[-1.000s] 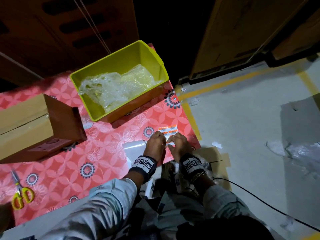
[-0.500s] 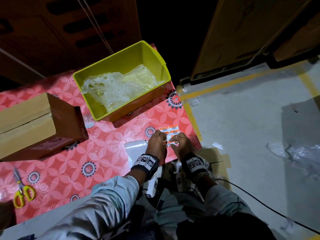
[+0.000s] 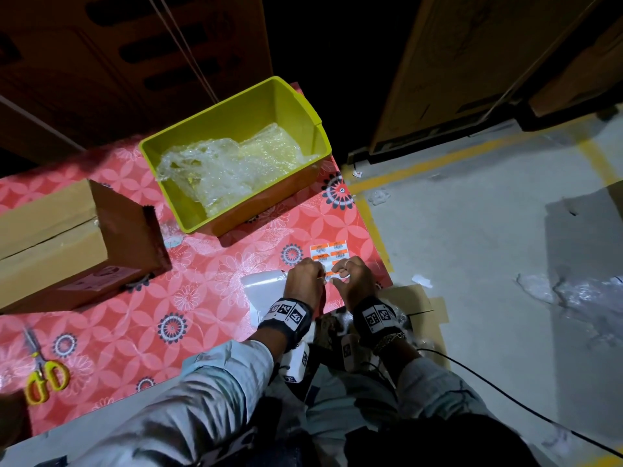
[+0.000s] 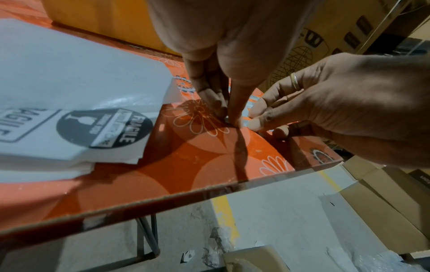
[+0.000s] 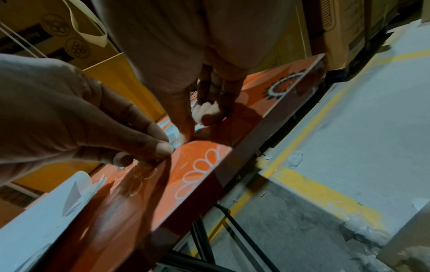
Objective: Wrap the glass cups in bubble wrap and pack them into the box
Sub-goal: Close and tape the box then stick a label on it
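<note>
Head view: left hand [image 3: 302, 277] and right hand [image 3: 353, 278] fingers both pinch narrow on the sticker sheet [image 3: 329, 253]. It lies near the desk [image 3: 209, 298] right edge; open floor [image 3: 472, 251] beyond.

We see a desk [image 3: 209, 298] covered in red with pale petal shapes and dark flower rings, a lime-green bin [image 3: 290, 106], a brown box [image 3: 50, 244], yellow-handled scissors [image 3: 47, 379], orange-and-white labels [image 3: 328, 252], and a white sheet [image 4: 69, 77] printed in black.
</note>
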The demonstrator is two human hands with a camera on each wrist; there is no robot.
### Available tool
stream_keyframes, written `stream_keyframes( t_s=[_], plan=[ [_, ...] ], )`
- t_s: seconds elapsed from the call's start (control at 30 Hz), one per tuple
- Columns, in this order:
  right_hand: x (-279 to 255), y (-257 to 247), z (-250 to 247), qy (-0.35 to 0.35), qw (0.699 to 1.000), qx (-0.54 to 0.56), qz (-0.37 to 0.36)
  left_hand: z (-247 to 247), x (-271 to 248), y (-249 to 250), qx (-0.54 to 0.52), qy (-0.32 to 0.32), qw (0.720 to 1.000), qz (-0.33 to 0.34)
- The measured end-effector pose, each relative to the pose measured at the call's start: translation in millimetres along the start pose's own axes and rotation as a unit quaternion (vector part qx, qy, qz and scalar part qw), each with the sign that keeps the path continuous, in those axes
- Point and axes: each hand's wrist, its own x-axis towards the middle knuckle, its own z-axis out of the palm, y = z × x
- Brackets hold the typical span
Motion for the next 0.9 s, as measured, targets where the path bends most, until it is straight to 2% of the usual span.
stream_keyframes(
  t_s=[0.27,0.43,0.73,0.9],
  plan=[
    [0.2,-3.3,-0.8,0.004,1.0,0.011,0.018,-3.4,-3.5,5.7,-0.014,0.011,0.999,-0.039],
    [-2.4,-4.1,-0.4,0.013,1.0,0.022,0.015,-3.4,-8.1,6.5,0.012,0.009,0.998,-0.057],
    [-0.9,-8.8,-4.1,0.002,0.998,0.034,0.046,-7.4,-5.7,13.3,-0.033,0.012,0.992,-0.119],
    [-2.0,-7.5,-3.1,0.002,0.998,0.029,0.048,-4.7,-5.7,9.6,-0.026,0.018,0.993,-0.115]
  ],
)
